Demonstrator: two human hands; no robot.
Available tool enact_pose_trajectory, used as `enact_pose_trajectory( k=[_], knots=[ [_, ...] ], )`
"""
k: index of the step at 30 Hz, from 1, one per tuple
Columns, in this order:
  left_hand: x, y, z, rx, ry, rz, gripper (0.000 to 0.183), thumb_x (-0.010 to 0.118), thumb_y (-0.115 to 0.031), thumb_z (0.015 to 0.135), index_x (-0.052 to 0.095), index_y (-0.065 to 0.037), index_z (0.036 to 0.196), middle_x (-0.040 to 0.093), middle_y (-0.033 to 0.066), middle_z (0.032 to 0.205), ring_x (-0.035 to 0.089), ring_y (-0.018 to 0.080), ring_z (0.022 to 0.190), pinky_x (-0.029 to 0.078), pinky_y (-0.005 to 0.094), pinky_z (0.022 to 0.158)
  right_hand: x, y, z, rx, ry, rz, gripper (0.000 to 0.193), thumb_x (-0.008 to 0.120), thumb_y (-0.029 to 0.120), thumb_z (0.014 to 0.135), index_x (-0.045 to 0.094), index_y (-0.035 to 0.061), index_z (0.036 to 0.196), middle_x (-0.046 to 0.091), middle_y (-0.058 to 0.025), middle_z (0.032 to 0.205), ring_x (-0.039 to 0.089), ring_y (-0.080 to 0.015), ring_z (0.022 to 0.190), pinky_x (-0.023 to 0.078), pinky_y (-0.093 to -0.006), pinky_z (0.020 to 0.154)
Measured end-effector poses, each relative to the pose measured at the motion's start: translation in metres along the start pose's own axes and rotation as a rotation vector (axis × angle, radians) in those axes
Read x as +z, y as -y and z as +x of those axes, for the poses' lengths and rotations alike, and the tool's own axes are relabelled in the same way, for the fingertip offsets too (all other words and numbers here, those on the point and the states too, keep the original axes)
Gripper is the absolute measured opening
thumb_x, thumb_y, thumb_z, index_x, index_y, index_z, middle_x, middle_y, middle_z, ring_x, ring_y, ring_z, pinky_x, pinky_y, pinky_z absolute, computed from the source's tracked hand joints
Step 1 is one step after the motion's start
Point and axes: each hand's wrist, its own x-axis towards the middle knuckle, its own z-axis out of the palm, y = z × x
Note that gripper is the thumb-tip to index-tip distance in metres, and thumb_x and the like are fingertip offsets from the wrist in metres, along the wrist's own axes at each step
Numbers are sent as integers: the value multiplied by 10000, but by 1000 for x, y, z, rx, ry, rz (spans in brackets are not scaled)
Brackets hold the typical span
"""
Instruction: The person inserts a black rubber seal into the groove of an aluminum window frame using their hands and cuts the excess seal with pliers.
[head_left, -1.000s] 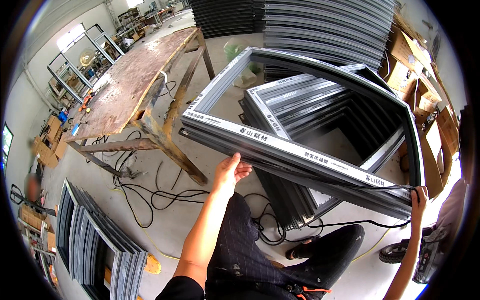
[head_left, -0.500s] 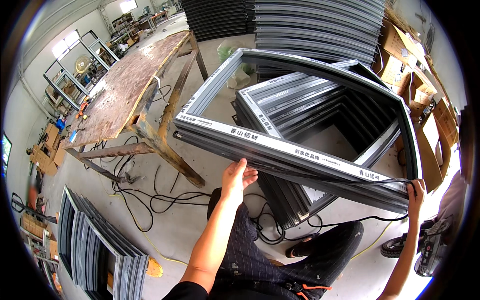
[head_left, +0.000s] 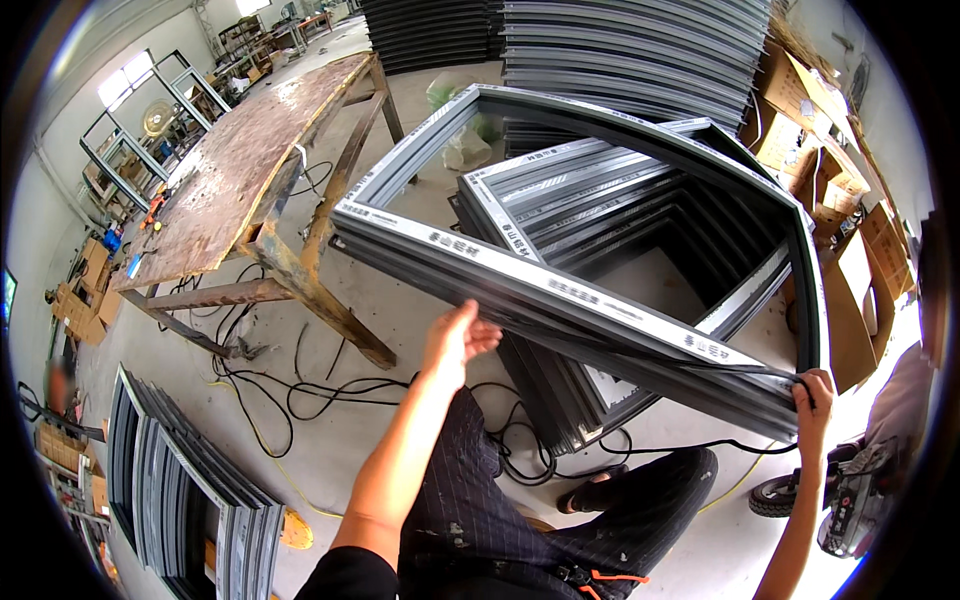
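A grey metal frame (head_left: 470,248) with white printed tape on its face lies on top of a stack of similar frames (head_left: 500,222), turned at an angle to those below. A thin black strip (head_left: 715,368) runs loosely along the near side of the top frame. My right hand (head_left: 815,403) is closed around the strip at the frame's near right corner, its fingers against the corner. By the near side, left of the middle, my left hand (head_left: 462,340) has its thumb raised and its fingers loosely bent and apart; whether it touches the frame is unclear.
A worn wooden table (head_left: 250,150) on a rusty metal stand is at left. More frames (head_left: 180,480) lean at lower left. Black cables (head_left: 300,395) cross the floor. Tall stacked frames (head_left: 630,60) stand behind; cardboard boxes (head_left: 850,300) and a wheeled machine (head_left: 850,510) are at right.
The view has shifted slightly, so most things sit a little further left. My left hand's fingers look a little further from the frame's near side. My right hand keeps its hold at the corner.
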Motion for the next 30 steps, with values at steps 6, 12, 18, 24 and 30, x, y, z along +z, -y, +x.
enact_pose_trajectory(
  k=[6, 12, 18, 24, 30],
  knots=[
    [-56, -53, 90, 48, -231, 79, 381, 591, -363, 941, 560, 4, 1042, 657, 112, 862, 656, 224, 759, 577, 357, 674, 17, 71, -20, 10, -25, -88, 135, 640, 60, 816, 651, -30, 915, 589, -142, 943, 576, -304, 878, 458, -376, 806],
    [-83, -91, 137, -35, -298, -44, 504, 465, -505, 979, 566, -27, 1105, 658, 121, 991, 637, 246, 926, 531, 405, 825, 27, 98, -27, 3, -57, -114, 163, 668, 59, 798, 667, -29, 936, 604, -126, 938, 591, -282, 863, 467, -370, 796],
    [-13, -28, 49, -118, 19, 67, 398, 640, -424, 913, 603, -69, 1091, 660, 90, 903, 640, 205, 803, 530, 335, 703, 23, 94, -29, -43, -61, -128, 153, 637, 48, 831, 655, -35, 958, 582, -128, 942, 584, -268, 852, 471, -343, 764],
    [-4, -17, 33, -103, 46, -72, 360, 665, -356, 908, 587, -21, 1018, 652, 105, 868, 642, 202, 785, 538, 320, 659, 6, 108, -44, 49, -11, -33, 248, 674, -3, 771, 674, -47, 1015, 525, -118, 840, 505, -219, 690, 409, -324, 610],
    [-3, -21, 34, -50, -54, 30, 369, 680, -350, 897, 594, -6, 1001, 654, 104, 839, 645, 188, 757, 540, 296, 642, -2, 133, -74, 256, 4, 241, 107, 645, 36, 756, 598, -17, 837, 537, -64, 730, 453, -161, 609, 386, -285, 588]
  ],
)
